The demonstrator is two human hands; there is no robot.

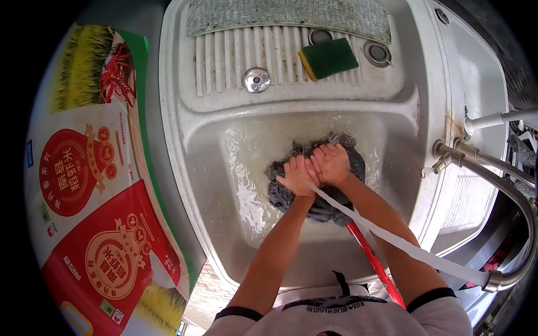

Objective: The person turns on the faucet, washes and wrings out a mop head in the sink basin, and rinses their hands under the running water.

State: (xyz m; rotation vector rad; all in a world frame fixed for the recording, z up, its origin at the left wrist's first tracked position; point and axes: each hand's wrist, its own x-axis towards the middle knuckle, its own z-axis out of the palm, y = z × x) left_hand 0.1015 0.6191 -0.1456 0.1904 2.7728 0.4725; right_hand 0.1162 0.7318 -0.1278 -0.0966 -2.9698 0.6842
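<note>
A dark grey mop head (319,210) lies wet in the sink basin (213,201), with a red pole (374,262) running from it toward my body. My left hand (300,178) presses down on the mop head, fingers curled into it. Beside it and touching it, my right hand (330,164) grips the same mop head with bent fingers. A stream of water (392,242) from the curved metal faucet (524,224) passes over my right forearm and lands by my hands. Shallow water surrounds the mop head.
Behind the basin, a ribbed ledge (224,61) carries a green and yellow sponge (330,59), a round metal drain cover (256,80) and a grey washboard-like slab (286,14). A printed rice bag (89,168) stands left. Another basin (476,67) is at right.
</note>
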